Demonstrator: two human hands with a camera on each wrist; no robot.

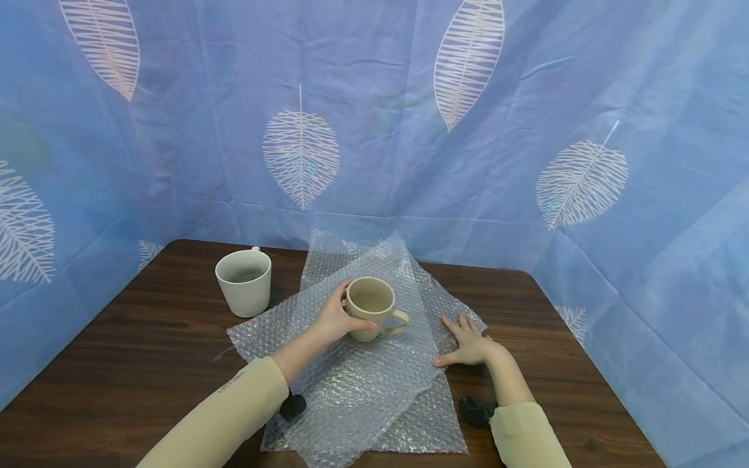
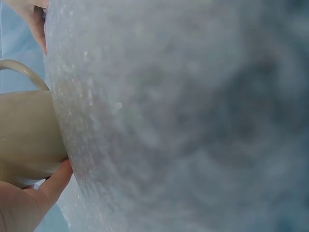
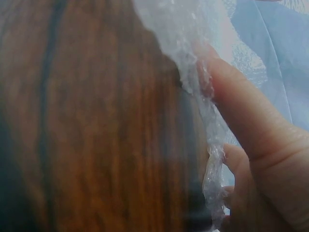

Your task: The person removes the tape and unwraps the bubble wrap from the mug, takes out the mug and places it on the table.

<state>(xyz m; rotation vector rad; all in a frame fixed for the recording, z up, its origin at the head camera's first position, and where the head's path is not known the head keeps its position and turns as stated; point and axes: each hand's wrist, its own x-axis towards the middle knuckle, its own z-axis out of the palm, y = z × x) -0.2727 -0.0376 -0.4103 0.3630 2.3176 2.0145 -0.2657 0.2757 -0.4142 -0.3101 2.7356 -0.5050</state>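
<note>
Left hand (image 1: 335, 320) gripping beige mug (image 1: 370, 314) (handle rightward), right hand (image 1: 468, 344) flat on bubble wrap (image 1: 363, 383)

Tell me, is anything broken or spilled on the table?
Nothing looks broken or spilled. The bubble wrap sheets just lie crooked across each other. The left hand holds the beige mug upright, and the white mug stands fine.

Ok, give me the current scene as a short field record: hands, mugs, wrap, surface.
left hand: grips the beige ceramic mug round its body
beige ceramic mug: upright on the wrap, handle toward the right hand
right hand: flat, fingers straight, pressing the wrap's right edge
clear bubble wrap sheets: overlapping, spread on the table
white ceramic mug: upright, left of the wrap, untouched
dark wooden table: bears everything
</note>
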